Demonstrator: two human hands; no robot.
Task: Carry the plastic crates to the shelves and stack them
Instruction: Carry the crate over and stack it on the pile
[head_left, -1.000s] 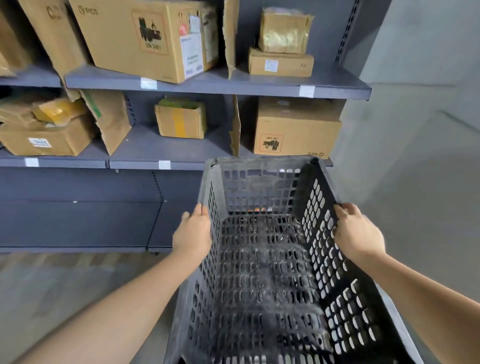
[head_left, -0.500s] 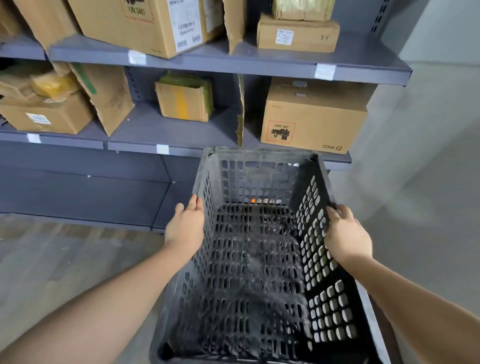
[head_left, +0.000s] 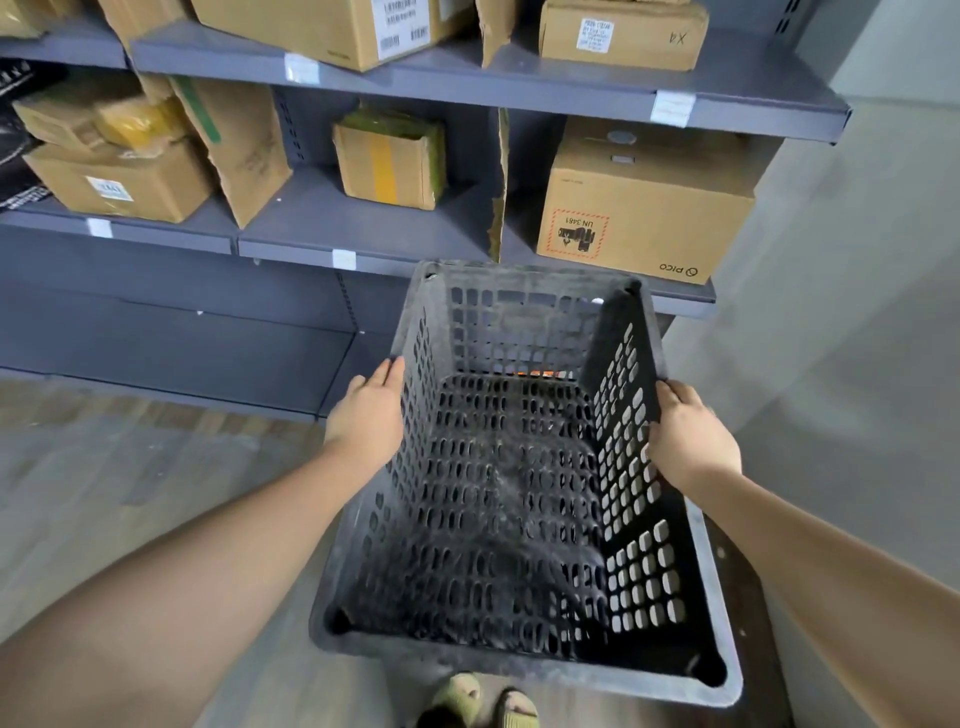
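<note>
A black perforated plastic crate (head_left: 514, 493) hangs in front of me, empty, its far end close to the lower shelf (head_left: 374, 234) of the grey shelving. My left hand (head_left: 366, 415) grips the crate's left rim and my right hand (head_left: 693, 436) grips the right rim. Through the holes in the far wall something orange shows below; I cannot tell what it is.
Cardboard boxes fill the shelves: a large one (head_left: 639, 208) right behind the crate, a small taped one (head_left: 389, 161) in the middle, more at the left. A torn cardboard divider (head_left: 500, 182) stands between them. A grey wall (head_left: 857, 312) is on the right, wood floor (head_left: 130, 467) on the left.
I have stepped closer to the shelves and my view has tilted down. The crate has dropped lower and its far end has neared the lower shelf. Both hands keep their grip.
</note>
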